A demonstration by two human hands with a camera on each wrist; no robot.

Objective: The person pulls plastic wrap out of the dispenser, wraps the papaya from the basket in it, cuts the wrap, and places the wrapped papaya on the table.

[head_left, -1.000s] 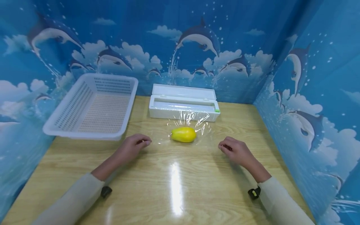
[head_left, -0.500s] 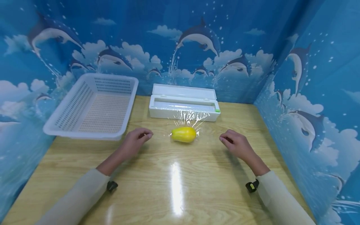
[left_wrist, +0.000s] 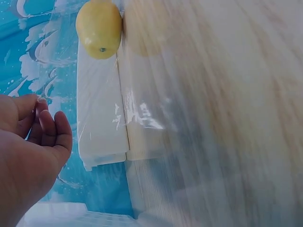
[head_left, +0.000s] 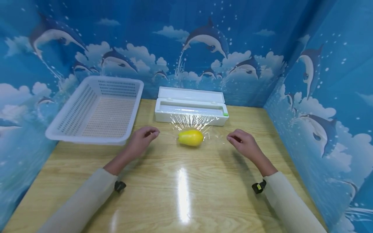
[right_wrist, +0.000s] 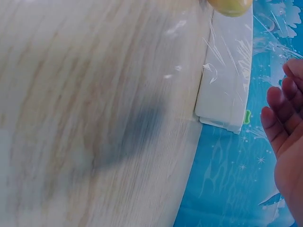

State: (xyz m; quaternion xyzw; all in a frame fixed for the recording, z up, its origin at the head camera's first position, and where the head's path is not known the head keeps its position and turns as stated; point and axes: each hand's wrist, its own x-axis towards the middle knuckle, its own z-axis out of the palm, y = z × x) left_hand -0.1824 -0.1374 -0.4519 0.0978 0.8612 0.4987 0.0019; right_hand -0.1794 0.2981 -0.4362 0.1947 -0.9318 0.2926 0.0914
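A yellow papaya [head_left: 190,138] lies at the middle of the table, in front of a white cling film box [head_left: 190,117] with its lid up. Clear cling film [head_left: 190,121] runs from the box toward the papaya, creased and shiny; whether it passes over or under the fruit I cannot tell. My left hand [head_left: 141,139] is left of the papaya, pinching the film's edge between thumb and finger. On the other side my right hand [head_left: 243,143] pinches the opposite edge. In the left wrist view the thumb and finger [left_wrist: 38,99] meet on the film. Neither hand touches the fruit.
A white perforated basket [head_left: 128,129] stands at the back left, close to my left forearm. Blue dolphin-print curtains [head_left: 186,38] border the table at the back and sides. A green slider [head_left: 225,114] sits at the box's right end.
Both hands have moved a little away from me, toward the box, with the film. The film's creases before the box have bunched and shifted left. The papaya has shifted slightly toward the box.
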